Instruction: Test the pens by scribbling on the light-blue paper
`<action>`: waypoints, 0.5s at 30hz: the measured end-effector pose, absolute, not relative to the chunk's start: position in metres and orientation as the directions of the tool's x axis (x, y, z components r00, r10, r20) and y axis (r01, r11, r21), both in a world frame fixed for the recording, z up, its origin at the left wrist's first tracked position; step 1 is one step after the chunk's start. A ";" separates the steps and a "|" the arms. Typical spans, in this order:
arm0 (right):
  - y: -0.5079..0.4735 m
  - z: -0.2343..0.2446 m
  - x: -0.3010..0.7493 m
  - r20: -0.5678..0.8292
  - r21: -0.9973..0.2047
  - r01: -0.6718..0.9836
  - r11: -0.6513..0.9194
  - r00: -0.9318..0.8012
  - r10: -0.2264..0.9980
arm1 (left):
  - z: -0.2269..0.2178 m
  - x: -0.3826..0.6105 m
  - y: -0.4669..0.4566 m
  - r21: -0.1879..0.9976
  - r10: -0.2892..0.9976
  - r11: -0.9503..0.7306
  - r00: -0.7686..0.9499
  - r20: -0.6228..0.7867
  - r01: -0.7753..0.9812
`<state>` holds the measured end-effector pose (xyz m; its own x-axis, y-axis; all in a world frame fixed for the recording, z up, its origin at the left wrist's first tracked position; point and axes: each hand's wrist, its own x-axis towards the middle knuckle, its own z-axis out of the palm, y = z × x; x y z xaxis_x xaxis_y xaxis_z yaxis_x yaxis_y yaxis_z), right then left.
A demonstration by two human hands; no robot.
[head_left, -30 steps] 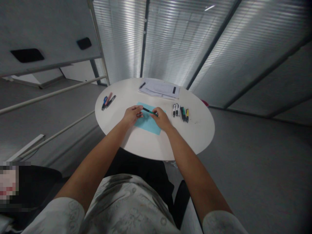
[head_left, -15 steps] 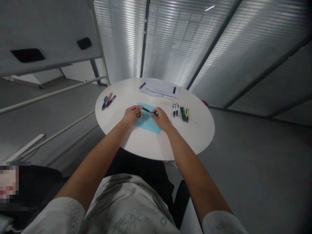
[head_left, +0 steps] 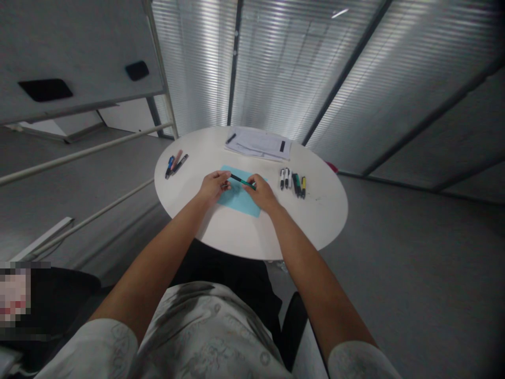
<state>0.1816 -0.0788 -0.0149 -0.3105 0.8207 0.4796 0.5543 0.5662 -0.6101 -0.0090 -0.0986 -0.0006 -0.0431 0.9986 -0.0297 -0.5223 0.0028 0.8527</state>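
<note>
Lower left of the frame is a pixelated patch (head_left: 13, 295). The left hand (head_left: 213, 187) and right hand (head_left: 262, 195) cover part of the blue sheet (head_left: 239, 203), and I can't tell if the left one grips the green pen (head_left: 241, 180). Print on the papers (head_left: 260, 143) is too tiny to read.

1. No text, brand, number or sign can be read anywhere in the view.
2. The white sheets (head_left: 258, 143) at the far edge of the table (head_left: 236, 237) carry faint grey lines of print and a dark block, all too small to read.
3. The green marker (head_left: 241, 180), gripped by both hands, the left hand (head_left: 213, 187) and the right hand (head_left: 263, 196), shows no legible label.
4. The row of markers (head_left: 292, 181) on the right and the pens (head_left: 175, 162) on the left are too small for any marking to be made out.
5. The blue sheet (head_left: 240, 204) shows no legible writing.
</note>
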 end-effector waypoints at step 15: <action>-0.082 -0.011 0.182 0.421 -0.628 0.549 0.551 -0.356 0.834 | -0.005 -0.009 -0.095 0.844 0.999 -0.013 -0.049 -0.016 -0.536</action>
<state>0.1816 -0.0824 -0.0111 -0.3557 0.8344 0.4211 0.5489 0.5511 -0.6284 -0.0093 -0.0948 -0.0045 -0.0487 0.9987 -0.0157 -0.5365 -0.0129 0.8438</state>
